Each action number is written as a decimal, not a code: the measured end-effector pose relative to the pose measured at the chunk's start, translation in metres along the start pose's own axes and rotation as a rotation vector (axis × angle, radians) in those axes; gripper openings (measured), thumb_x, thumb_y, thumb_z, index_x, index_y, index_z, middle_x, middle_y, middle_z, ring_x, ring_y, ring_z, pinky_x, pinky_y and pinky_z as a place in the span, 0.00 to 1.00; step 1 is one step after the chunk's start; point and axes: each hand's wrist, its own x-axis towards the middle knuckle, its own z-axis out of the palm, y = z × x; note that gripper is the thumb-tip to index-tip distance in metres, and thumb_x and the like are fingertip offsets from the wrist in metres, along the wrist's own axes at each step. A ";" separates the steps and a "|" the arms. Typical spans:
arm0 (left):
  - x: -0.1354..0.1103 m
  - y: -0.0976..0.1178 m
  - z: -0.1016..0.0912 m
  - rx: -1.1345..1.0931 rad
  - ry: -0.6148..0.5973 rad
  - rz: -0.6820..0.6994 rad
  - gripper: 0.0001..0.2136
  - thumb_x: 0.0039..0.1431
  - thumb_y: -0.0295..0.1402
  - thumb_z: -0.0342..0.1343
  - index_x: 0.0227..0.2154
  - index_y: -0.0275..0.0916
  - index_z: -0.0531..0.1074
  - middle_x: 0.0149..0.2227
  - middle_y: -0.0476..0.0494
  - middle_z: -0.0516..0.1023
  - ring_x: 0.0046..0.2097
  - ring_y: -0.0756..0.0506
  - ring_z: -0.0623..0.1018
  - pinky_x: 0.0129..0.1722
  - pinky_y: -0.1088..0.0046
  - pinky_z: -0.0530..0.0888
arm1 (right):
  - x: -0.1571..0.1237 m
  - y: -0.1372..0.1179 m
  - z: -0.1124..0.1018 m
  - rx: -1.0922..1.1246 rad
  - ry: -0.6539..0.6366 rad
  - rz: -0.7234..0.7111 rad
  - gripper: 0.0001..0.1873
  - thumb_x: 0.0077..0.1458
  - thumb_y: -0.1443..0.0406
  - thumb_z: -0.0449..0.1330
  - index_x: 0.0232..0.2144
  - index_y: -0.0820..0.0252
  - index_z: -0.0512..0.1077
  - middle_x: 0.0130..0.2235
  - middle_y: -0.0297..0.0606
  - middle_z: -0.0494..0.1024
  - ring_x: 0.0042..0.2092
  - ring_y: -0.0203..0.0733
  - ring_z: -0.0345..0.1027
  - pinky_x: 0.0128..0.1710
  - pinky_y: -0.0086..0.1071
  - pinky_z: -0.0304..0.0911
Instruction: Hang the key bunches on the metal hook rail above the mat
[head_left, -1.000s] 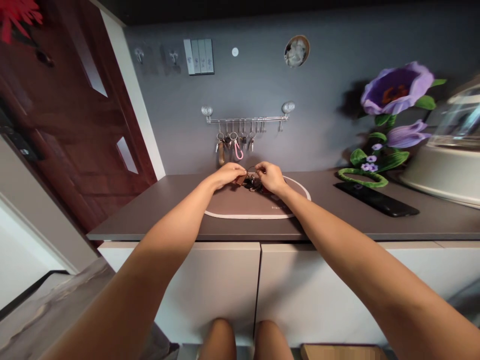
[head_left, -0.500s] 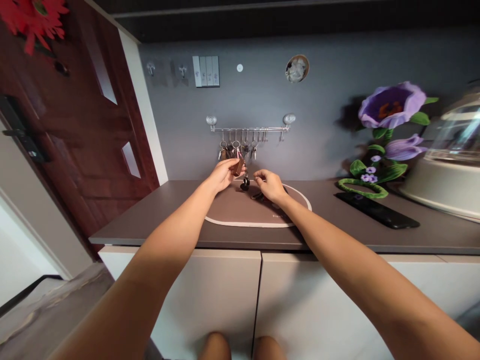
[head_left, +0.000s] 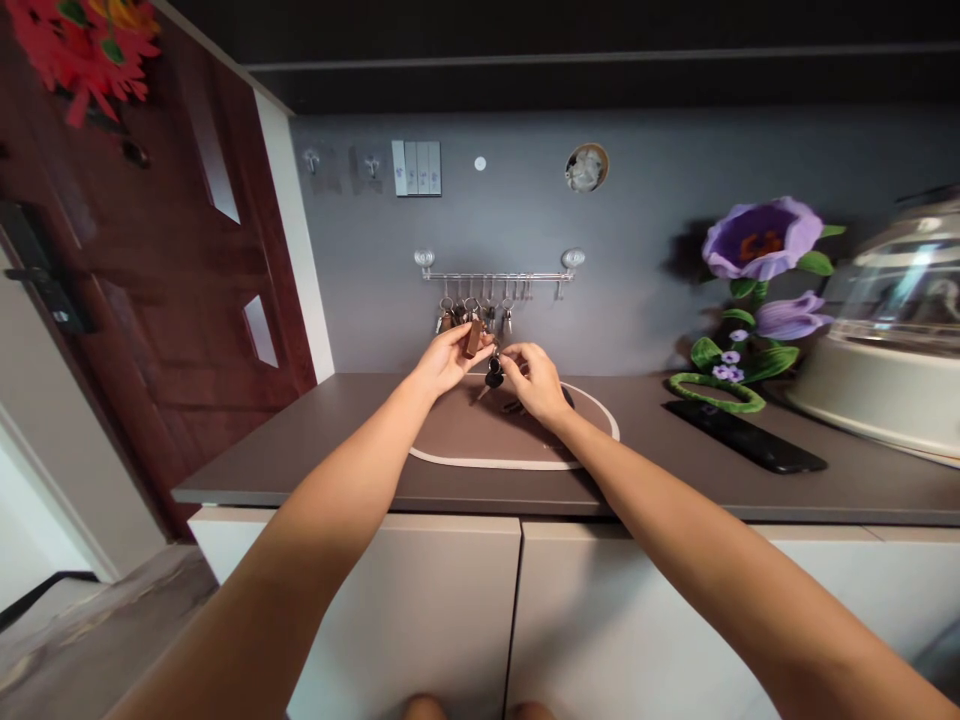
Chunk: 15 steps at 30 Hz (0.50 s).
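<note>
My left hand (head_left: pixel 444 360) is closed on a brown key fob (head_left: pixel 472 338) and holds it above the brown oval mat (head_left: pixel 480 440). A bunch of dark keys (head_left: pixel 492 378) hangs from the fob. My right hand (head_left: pixel 535 378) pinches at the same key ring from the right, fingers together. Another dark key (head_left: pixel 516 406) lies on the mat under my right hand. Just behind my hands, a chrome hook rail (head_left: pixel 499 275) on the grey wall carries several key sets (head_left: pixel 472 308).
A black phone (head_left: pixel 746 437) lies on the grey counter (head_left: pixel 315 440) to the right, beside a purple artificial flower (head_left: pixel 761 240) and a domed white appliance (head_left: pixel 892 330). A dark wooden door (head_left: pixel 150 250) stands at the left. White cabinet doors (head_left: pixel 630 610) sit below.
Both hands rose from the mat, lifting the fob and keys. My right hand moved back in to the key ring. The view tilted down slightly.
</note>
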 end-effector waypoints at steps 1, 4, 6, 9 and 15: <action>0.000 -0.001 0.000 -0.003 -0.012 0.004 0.07 0.55 0.27 0.48 0.30 0.32 0.70 0.28 0.44 0.76 0.38 0.49 0.76 0.52 0.60 0.66 | 0.000 0.000 0.000 -0.004 0.002 -0.006 0.11 0.53 0.60 0.51 0.34 0.59 0.69 0.34 0.38 0.69 0.34 0.37 0.63 0.39 0.32 0.60; 0.000 -0.003 0.000 -0.007 -0.047 0.020 0.07 0.55 0.27 0.48 0.32 0.32 0.71 0.28 0.44 0.76 0.38 0.48 0.76 0.52 0.58 0.65 | 0.000 -0.001 0.002 -0.027 0.004 -0.024 0.09 0.51 0.61 0.53 0.32 0.59 0.69 0.33 0.38 0.68 0.35 0.38 0.63 0.38 0.31 0.60; 0.000 -0.005 0.000 0.002 -0.065 0.023 0.07 0.55 0.27 0.49 0.32 0.32 0.71 0.28 0.44 0.76 0.37 0.48 0.76 0.52 0.58 0.65 | 0.000 -0.001 0.003 -0.042 0.014 -0.036 0.07 0.50 0.62 0.54 0.31 0.59 0.69 0.33 0.38 0.68 0.36 0.38 0.63 0.39 0.31 0.60; -0.001 -0.006 0.000 0.011 -0.091 0.007 0.07 0.55 0.26 0.48 0.30 0.32 0.71 0.28 0.44 0.76 0.36 0.48 0.77 0.52 0.58 0.66 | 0.000 -0.001 0.004 -0.052 0.034 -0.050 0.06 0.49 0.64 0.54 0.30 0.59 0.69 0.32 0.38 0.69 0.36 0.38 0.63 0.39 0.31 0.59; -0.002 -0.004 0.001 -0.017 -0.069 -0.011 0.08 0.55 0.26 0.47 0.29 0.31 0.71 0.27 0.44 0.76 0.37 0.48 0.76 0.52 0.58 0.66 | 0.000 0.000 0.004 -0.083 0.041 -0.038 0.06 0.51 0.64 0.53 0.29 0.59 0.69 0.32 0.38 0.69 0.37 0.39 0.63 0.40 0.32 0.59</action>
